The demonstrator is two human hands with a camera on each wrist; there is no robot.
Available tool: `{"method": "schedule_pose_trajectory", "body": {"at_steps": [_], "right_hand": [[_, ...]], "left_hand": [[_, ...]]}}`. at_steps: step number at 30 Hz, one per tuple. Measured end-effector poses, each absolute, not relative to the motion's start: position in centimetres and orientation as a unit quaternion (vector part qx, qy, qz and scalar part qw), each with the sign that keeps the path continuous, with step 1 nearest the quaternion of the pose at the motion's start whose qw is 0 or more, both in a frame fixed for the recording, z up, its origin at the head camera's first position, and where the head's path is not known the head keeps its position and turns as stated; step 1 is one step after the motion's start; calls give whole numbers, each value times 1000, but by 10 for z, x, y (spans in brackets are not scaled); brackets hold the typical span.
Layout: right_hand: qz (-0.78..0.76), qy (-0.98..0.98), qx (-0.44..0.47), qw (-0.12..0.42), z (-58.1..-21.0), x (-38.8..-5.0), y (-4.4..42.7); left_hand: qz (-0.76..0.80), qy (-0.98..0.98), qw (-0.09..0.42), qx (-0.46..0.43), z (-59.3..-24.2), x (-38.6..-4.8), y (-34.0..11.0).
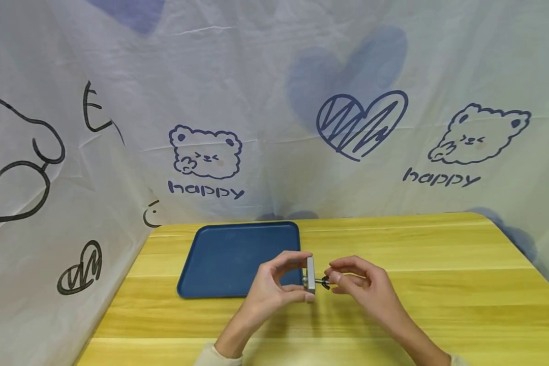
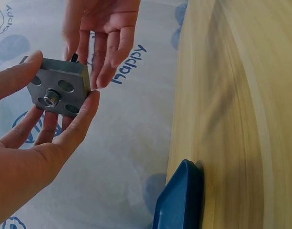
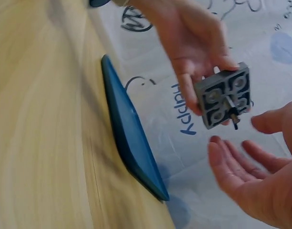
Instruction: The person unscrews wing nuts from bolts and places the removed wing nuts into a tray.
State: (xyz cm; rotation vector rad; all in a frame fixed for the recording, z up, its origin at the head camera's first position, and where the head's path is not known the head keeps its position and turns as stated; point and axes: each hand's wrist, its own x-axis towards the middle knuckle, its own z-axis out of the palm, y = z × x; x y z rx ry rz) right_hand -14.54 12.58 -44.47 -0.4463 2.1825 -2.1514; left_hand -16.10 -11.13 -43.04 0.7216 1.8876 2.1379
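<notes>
My left hand (image 1: 267, 287) holds a square grey metal plate (image 1: 310, 274) by its edges, thumb on one side and fingers on the other. In the left wrist view, several round holes and a bolt head (image 2: 52, 98) show on one face. A threaded shank sticks out of the other face, towards my right hand, with a dark wing nut (image 3: 234, 119) on it. Close to that wing nut is my right hand (image 1: 368, 287), its fingers loosely bent. The right wrist view shows a gap between those fingers and the nut, with nothing held.
A blue tray (image 1: 238, 259) lies on the yellow wood-grain table (image 1: 439, 284), behind and left of the hands. White cloth (image 1: 265, 101) with blue and black drawings hangs behind the table and along its left side.
</notes>
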Motion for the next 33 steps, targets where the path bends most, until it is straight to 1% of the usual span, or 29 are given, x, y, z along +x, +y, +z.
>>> {"method": "schedule_pose_trajectory", "body": {"at_steps": [4,9,12,19,22,24,31,33], "right_hand": [[-714,685,-112,98,-443,-146,127],[-727,662,-107,149,-445,-146,127],[-731,656,-103,160,-445,-146,125],[-733,655,-100,153,-444,-146,127],[-726,665,-109,138,-444,-146,127],[-717,677,-120,117,-444,-145,126],[-637,750,-176,-22,-448,-140,120],[-618,762,-185,-54,-449,-139,118]], "left_hand": [[711,649,87,256,-433,-161,-109],[706,654,87,259,-435,-160,-108],[704,656,89,256,-436,-159,-107],[700,659,89,259,-436,-161,-105],[703,657,93,257,-436,-161,-105],[705,655,94,255,-436,-161,-105],[711,648,97,257,-435,-161,-107],[713,645,98,257,-435,-161,-107]]}}
